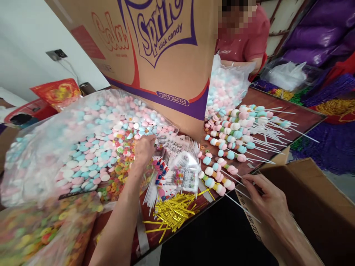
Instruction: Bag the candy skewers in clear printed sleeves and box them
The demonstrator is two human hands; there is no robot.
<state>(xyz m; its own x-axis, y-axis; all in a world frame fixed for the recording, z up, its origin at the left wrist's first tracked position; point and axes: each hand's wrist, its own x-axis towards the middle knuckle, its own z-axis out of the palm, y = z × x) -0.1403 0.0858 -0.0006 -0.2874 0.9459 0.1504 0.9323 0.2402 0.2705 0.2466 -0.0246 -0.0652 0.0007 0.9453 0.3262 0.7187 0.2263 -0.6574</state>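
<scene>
Bagged gummy rings (47, 229) lie at eight o'clock; left hand (144, 149) reaches the sweets (127, 138), grip unclear; right hand (264, 194), four o'clock, pinches a marshmallow skewer (232, 170).

1. Carton (180, 88), beyond the left hand (144, 150): matt printed cardboard.
2. Large bag (36, 170), left of that hand: translucent plastic film, glossy, wrinkled.
3. Printed pouches (187, 168), just right of that hand: thin clear plastic, strongly reflective.
4. Twist ties (174, 214), nearer the wearer than the pouches: shiny, foil-like.
5. Marshmallows (210, 183), beyond the right hand (264, 194): matt, smooth. Sticks (262, 133): smooth, plastic-looking.
6. Tabletop (299, 118), beyond the right hand: smooth, faintly glossy; material uncertain.
</scene>
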